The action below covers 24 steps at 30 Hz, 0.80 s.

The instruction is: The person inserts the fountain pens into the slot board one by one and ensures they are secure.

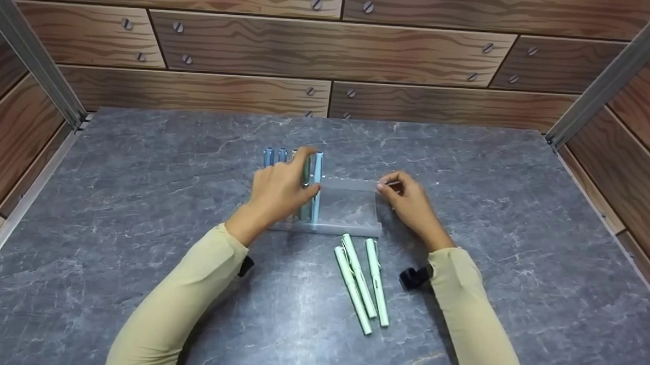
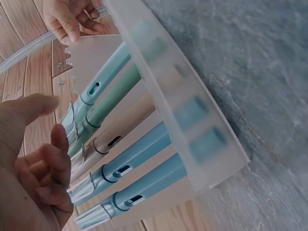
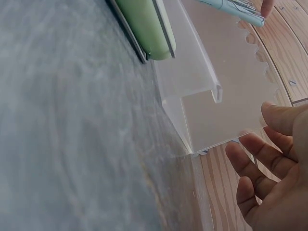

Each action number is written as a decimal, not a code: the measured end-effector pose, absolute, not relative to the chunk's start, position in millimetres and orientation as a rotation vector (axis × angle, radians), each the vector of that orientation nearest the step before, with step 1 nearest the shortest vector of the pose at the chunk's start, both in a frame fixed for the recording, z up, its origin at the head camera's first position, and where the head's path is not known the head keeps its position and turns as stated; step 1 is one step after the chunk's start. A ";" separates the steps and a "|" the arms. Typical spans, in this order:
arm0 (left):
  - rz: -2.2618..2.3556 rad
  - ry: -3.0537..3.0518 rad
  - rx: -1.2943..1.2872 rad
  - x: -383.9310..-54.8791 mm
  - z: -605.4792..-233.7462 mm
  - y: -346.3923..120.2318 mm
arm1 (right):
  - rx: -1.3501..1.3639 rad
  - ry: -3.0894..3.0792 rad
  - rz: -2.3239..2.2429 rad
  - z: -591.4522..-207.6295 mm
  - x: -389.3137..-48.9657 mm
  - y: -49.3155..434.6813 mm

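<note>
Left hand point(image 1: 277, 190), grip released, sits at the racked pens point(image 2: 127, 123): long axes near-far, caps far. Right hand point(image 1: 413, 205) pinches the stand point(image 1: 348, 206) at right.

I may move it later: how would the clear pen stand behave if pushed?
The stand is probably stiff, since its five pens cause no visible sagging. It seems light, being thin, see-through sheet. It might swivel, as the pens all sit toward one side.
</note>
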<state>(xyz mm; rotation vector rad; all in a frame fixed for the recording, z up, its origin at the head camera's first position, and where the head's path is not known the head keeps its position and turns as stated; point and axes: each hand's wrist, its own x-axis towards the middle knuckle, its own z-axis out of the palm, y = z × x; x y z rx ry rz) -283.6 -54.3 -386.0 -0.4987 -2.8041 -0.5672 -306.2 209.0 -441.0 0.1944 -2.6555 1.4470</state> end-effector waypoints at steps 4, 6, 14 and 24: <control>-0.594 -2.699 -0.557 -278.1 -386.4 -54.3 | 0.197 -2.656 1.451 -441.3 -306.3 209.1; -0.615 -2.673 -0.573 -275.4 -385.7 -53.4 | 0.192 -2.663 1.453 -441.3 -306.2 209.4; -0.668 -2.686 -0.637 -264.1 -386.0 -46.3 | 0.179 -2.678 1.451 -440.9 -305.1 208.3; -0.709 -2.725 -0.760 -246.3 -395.3 -37.0 | 0.200 -2.667 1.427 -440.8 -305.3 208.7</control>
